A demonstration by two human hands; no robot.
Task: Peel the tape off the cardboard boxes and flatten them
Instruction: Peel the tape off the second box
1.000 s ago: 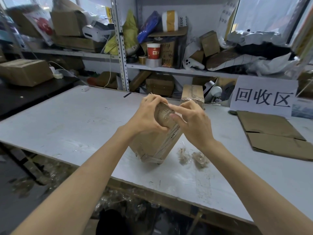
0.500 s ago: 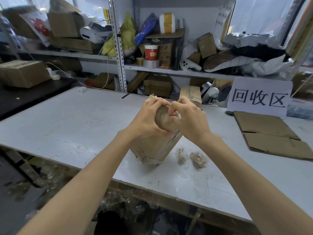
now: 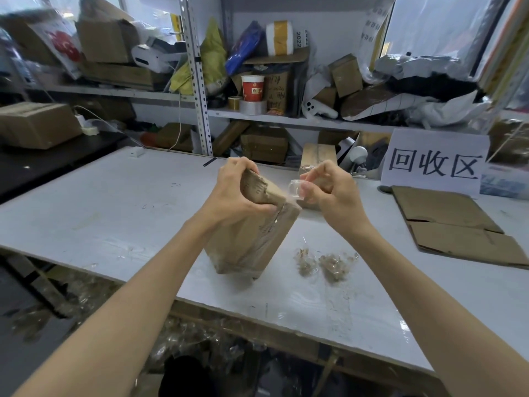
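Observation:
A small brown cardboard box [image 3: 252, 239] stands tilted on one corner on the white table [image 3: 114, 207]. My left hand [image 3: 234, 190] grips its upper end, thumb pressed on the front face. My right hand [image 3: 329, 193] pinches a strip of clear tape [image 3: 294, 190] that stretches from the box's top right corner. Clear tape still wraps the box's lower part.
Two crumpled wads of peeled tape [image 3: 320, 263] lie right of the box. Flattened cardboard [image 3: 455, 224] lies at the right, below a white sign [image 3: 435, 161]. Another taped box [image 3: 317, 156] stands behind my hands. Cluttered shelves [image 3: 257, 113] line the far edge.
My right hand has pulled away to the right from the box's top, drawing a strip of clear tape off it. My left hand keeps its grip on the box.

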